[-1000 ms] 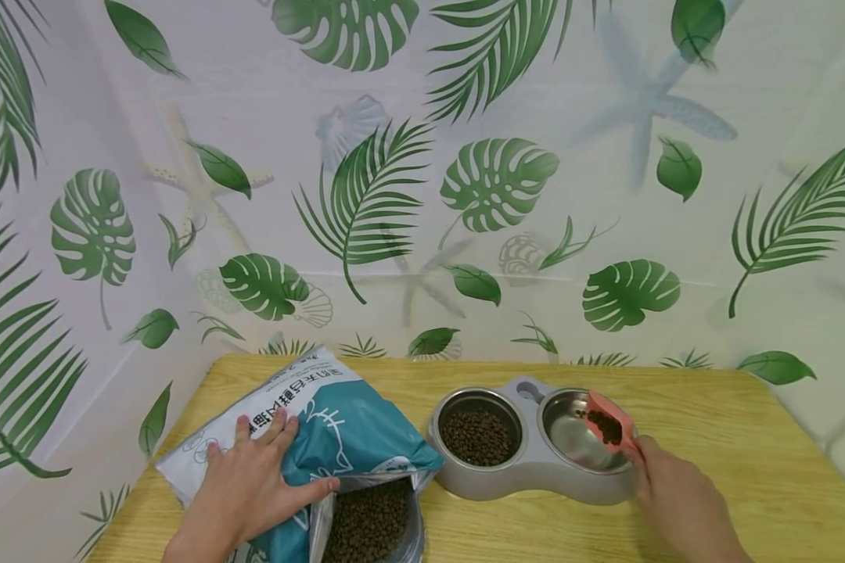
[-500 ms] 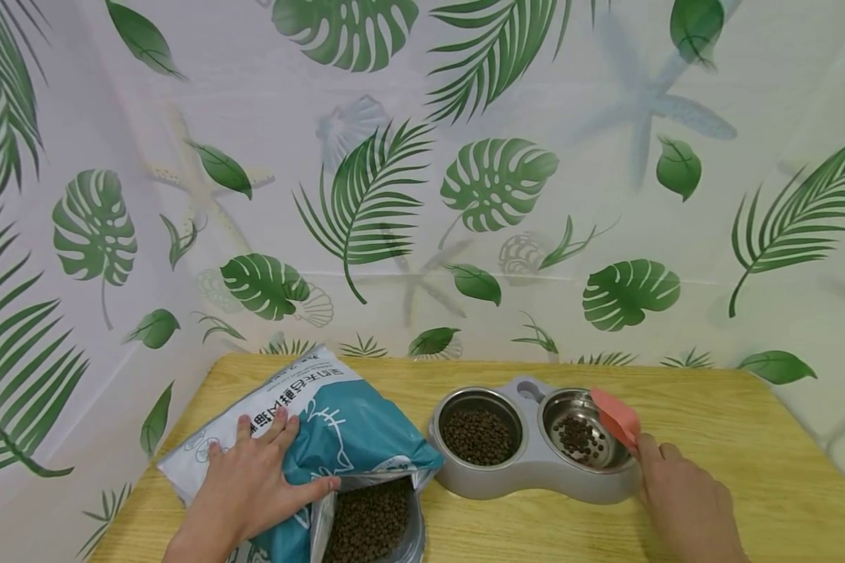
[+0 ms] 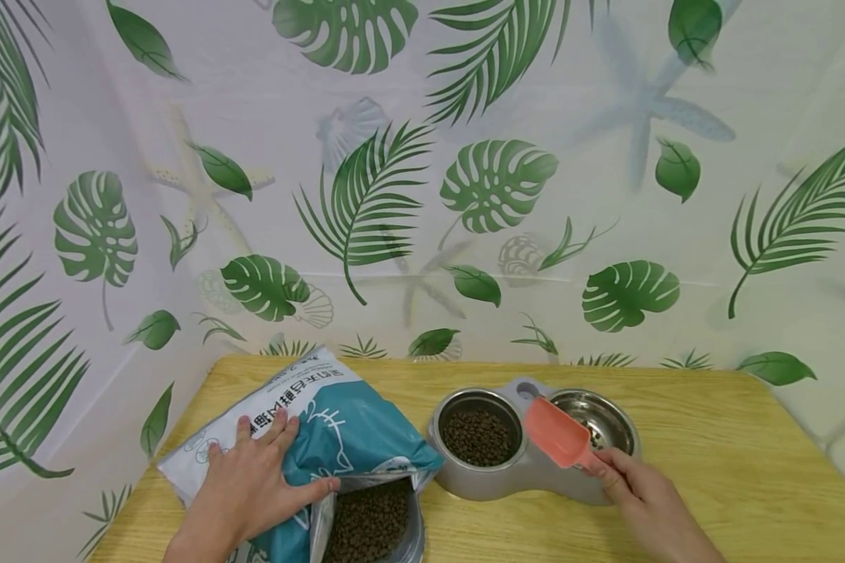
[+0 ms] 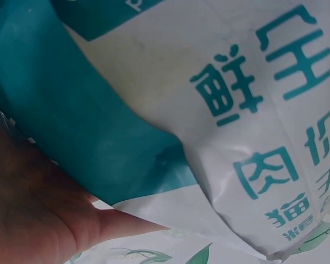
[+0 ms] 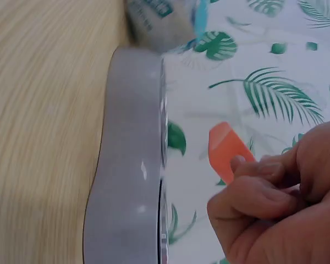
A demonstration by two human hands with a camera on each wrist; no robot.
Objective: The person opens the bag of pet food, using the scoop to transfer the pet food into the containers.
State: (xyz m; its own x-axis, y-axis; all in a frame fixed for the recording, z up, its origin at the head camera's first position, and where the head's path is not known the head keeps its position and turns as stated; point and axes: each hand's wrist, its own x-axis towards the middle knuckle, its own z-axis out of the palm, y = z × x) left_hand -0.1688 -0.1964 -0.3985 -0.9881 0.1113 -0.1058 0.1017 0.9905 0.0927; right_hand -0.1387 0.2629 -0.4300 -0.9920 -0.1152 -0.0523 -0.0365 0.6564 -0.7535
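Note:
A coral scoop [image 3: 558, 432] is gripped by its handle in my right hand [image 3: 648, 496], above the grey double bowl stand [image 3: 535, 473]; no kibble shows in it. The stand's left steel bowl [image 3: 480, 393] holds a layer of brown kibble [image 3: 475, 438]. Some kibble shows in the right steel bowl [image 3: 616, 426], partly hidden by the scoop. My left hand [image 3: 249, 481] rests with spread fingers on the teal and white food bag [image 3: 366, 426], thumb at its mouth. More kibble [image 3: 369, 520] shows inside the bag's opening. The right wrist view shows curled fingers [image 5: 258, 198] around the scoop's handle.
Bag and bowl stand share a yellow wood-grain table [image 3: 732, 469], the bag's corner close beside the left bowl. A leaf-printed sheet [image 3: 422, 195] rises behind the table and along its left side.
Kibble from the scoop has dropped into the right bowl. The right hand has since swung the scoop leftward, over the middle of the stand. The left hand and bag stay put.

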